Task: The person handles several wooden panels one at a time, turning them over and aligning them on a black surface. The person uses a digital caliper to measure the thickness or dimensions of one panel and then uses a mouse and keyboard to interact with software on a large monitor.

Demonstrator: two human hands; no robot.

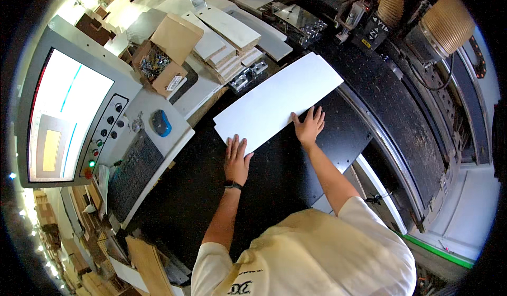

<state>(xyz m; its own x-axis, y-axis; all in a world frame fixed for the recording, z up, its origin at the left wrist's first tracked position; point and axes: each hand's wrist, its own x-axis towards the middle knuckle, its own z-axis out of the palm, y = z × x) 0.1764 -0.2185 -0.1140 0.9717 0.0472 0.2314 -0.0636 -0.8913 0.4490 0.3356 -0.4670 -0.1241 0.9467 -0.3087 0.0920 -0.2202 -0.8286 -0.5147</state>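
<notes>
A long white panel (277,99) lies aslant on the black machine table (274,169), its far end towards the upper right. My left hand (237,161), with a dark band on the wrist, rests at the panel's near left corner, fingers stretched out and fingertips on its edge. Farther right, my right hand (308,127) is spread, its thumb and fingers at the panel's near long edge. Neither hand is wrapped round anything.
On the left stand a control screen (66,122), a dusty keyboard (134,177) and a blue-rimmed mouse (160,123). An open cardboard box (153,64) of metal fittings sits beside stacked white boards (227,29). A metal rail (383,132) and ribbed hoses (449,21) are on the right.
</notes>
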